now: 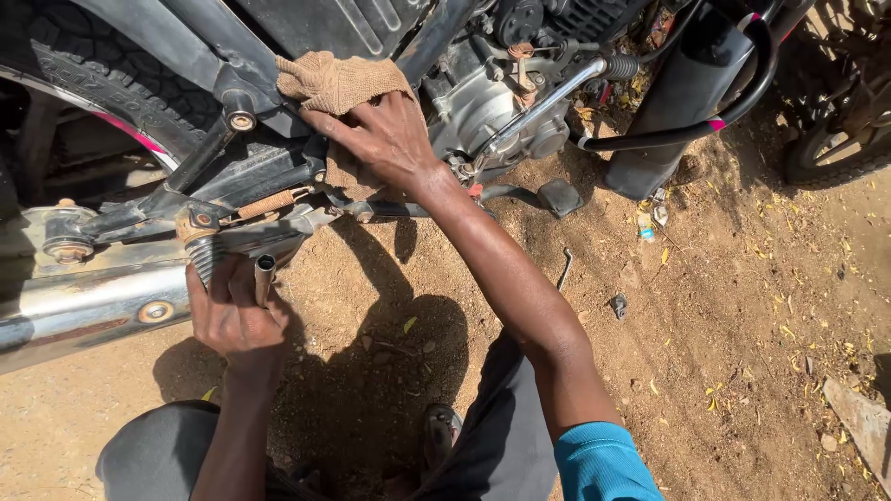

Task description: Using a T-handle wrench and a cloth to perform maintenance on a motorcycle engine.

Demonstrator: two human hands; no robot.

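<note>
A person crouches on bare dirt ground (724, 306) beside a motorcycle, seen from above. The right hand (385, 139) lies flat, fingers spread and pressed down on a tan knitted rag (336, 82), which is draped over the black frame (269, 172) just behind the silver engine casing (483, 107). The rag bunches above the fingers and hangs below the palm. The left hand (232, 311) is curled closed around a short metal tube (264, 276), held upright, with its open top showing above the fingers. This hand sits just below a ribbed black rubber footpeg (204, 255) and touches the lower edge of the chrome exhaust pipe (83, 311). The rear tyre (111, 83) fills the upper left. A chrome kick lever (543, 102) slants across the engine. Small metal parts (617, 303) lie on the dirt, well apart from both hands.
</note>
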